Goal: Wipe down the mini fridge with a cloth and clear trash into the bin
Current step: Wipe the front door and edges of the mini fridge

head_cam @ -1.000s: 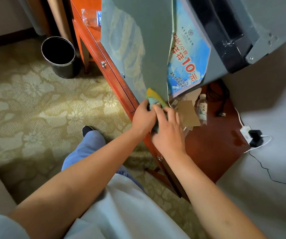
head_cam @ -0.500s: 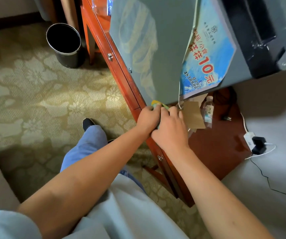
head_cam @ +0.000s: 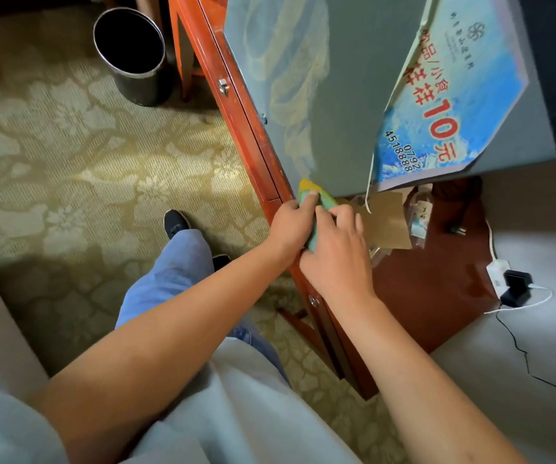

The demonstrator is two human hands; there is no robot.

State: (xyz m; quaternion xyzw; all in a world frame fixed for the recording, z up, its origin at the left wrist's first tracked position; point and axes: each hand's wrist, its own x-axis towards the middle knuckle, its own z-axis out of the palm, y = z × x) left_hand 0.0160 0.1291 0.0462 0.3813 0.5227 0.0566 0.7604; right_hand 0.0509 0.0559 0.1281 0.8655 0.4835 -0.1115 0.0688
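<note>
Bin [head_cam: 129, 55], black with a metal rim, stood on the patterned carpet at eleven o'clock, its inside dark, contents not discernible. Both hands met at the mini fridge's [head_cam: 343, 95] lower corner at the centre: the left hand [head_cam: 290, 229] and right hand [head_cam: 336, 252] had fingers curled on the yellow-green cloth [head_cam: 308, 189], pressed against the grey door. At three o'clock, cardboard [head_cam: 390, 222] and a plastic bottle [head_cam: 420, 216] lay on the red wooden desk [head_cam: 437, 279]. Compared with half a second before, the hands had barely moved, and the cloth's yellow end showed more.
</note>
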